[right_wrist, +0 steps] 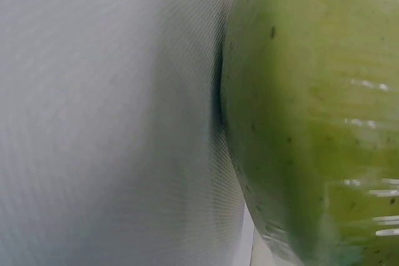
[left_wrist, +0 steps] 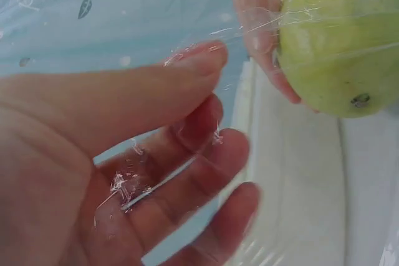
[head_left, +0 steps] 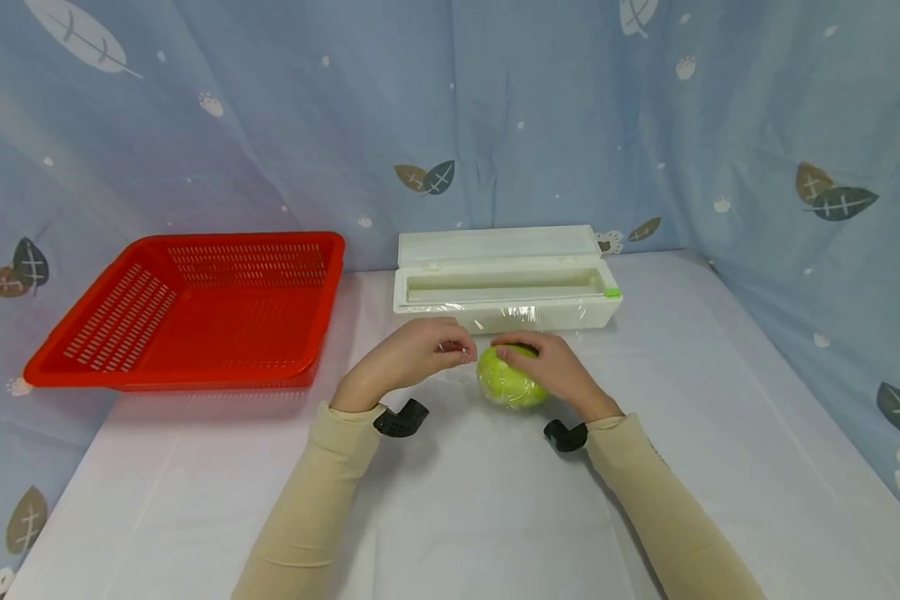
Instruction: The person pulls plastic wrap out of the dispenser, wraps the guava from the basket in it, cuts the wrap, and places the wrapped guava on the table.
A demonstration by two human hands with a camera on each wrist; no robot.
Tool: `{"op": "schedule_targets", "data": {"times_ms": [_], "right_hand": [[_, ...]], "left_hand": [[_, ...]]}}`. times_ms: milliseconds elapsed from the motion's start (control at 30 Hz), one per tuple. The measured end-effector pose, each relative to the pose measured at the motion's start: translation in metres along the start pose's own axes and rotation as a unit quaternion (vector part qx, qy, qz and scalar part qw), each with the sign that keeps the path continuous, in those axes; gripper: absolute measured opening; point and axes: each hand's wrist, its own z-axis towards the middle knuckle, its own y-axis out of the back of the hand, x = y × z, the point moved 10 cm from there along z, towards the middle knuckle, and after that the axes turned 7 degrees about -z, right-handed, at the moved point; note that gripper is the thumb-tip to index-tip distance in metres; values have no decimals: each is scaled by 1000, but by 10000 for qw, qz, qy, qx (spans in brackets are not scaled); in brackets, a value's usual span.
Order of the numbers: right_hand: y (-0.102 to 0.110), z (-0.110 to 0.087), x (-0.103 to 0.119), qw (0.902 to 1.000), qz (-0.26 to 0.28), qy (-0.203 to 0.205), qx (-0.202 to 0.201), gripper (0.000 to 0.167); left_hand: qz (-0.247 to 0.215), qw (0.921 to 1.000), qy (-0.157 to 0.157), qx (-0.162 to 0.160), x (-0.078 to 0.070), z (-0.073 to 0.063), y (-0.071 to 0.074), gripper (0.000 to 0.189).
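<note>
A green pear (head_left: 512, 379) with speckled skin sits on the white table, wrapped in clear plastic wrap. My right hand (head_left: 555, 367) grips it from above and the right, thumb on the near side and fingers over the top. The pear (right_wrist: 312, 110) fills much of the right wrist view, wrap glossy and wrinkled on it. To its left, my left hand (head_left: 423, 354) pinches the loose plastic wrap (left_wrist: 268, 22) between thumb and fingers. That wrap stretches from the thumb tip to the pear (left_wrist: 343, 48), and some clings across the left fingers (left_wrist: 206, 179).
Just behind the hands stands a long white wrap dispenser box (head_left: 506, 315), its lid (head_left: 498, 243) raised and a green slider (head_left: 612, 292) at its right end. A red plastic basket (head_left: 217, 375) stands at the left. Patterned blue cloth (head_left: 495, 108) hangs behind the table.
</note>
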Motion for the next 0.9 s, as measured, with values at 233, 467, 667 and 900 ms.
{"op": "schedule_targets", "data": {"times_ms": [233,467,667,900], "right_hand": [[0,0,1,10000,-43,67,6,36],[-2,0,2,9999,-18,102,-10,36],[-1,0,2,9999,-28,102,-106,38],[1,-2,3,9997,-81,186,-135,41]], "left_hand": [[916,9935,-365,-574,-8,5,4,13],[2072,9621,-352,-1736,-18,4,3,12],[2205,9477,-41,-2307,-19,2,0,12],[2114,9475,-79,-2398,-12,9,-14,13]]}}
